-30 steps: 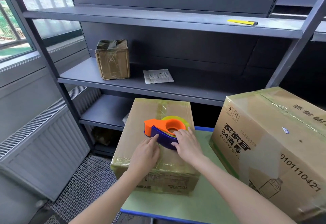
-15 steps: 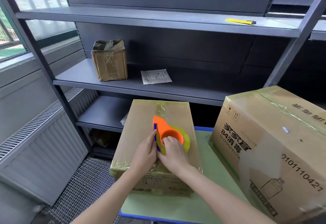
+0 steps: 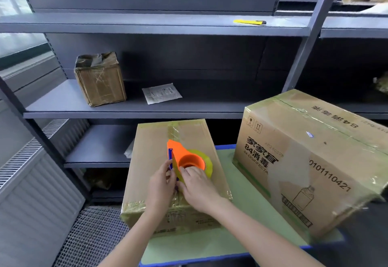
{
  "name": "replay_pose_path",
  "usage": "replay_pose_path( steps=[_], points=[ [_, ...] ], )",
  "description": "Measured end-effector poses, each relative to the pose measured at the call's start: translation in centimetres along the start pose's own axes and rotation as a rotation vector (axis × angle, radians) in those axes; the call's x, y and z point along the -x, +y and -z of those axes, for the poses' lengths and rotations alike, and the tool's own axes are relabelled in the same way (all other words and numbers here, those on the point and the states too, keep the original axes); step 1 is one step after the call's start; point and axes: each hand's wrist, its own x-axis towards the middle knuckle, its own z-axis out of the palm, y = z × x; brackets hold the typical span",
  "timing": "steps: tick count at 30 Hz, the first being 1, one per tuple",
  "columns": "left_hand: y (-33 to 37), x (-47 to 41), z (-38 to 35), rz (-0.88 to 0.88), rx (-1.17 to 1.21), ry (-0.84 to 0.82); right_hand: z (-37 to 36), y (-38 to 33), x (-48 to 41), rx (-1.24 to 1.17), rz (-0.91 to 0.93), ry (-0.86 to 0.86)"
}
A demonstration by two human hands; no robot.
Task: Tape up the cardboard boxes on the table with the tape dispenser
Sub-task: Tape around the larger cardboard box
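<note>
I see both hands, left hand (image 3: 161, 184) and right hand (image 3: 197, 184), closed around the tape dispenser (image 3: 185, 159) on the smaller cardboard box (image 3: 151, 151), its orange nose pointing far along the seam

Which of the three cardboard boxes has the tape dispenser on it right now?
The smaller box at the table's left edge, under both hands; the printed box beside it and the crumpled one on the shelf carry nothing.
</note>
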Motion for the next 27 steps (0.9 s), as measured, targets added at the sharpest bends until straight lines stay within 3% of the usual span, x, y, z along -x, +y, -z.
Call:
replay_pose_path(
  steps=[6, 13, 20, 27],
  points=[
    [2.0, 0.6, -1.7, -0.439, -0.355, 0.171, 2.7, 3.1, 2.0, -0.092, -0.049, 0.122],
    [9.3, 0.8, -8.0, -0.579, -0.310, -0.038, 9.2, 9.7, 5.1, -0.083, -0.205, 0.297],
    [16.9, 2.5, -16.4, -0.632, -0.241, -0.162, 14.9, 16.8, 9.4, -0.003, -0.297, 0.331],
    [20.1, 4.3, -22.6, -0.589, -0.251, -0.197, 17.1, 22.6, 11.4, 0.108, -0.370, 0.206]
  ],
)
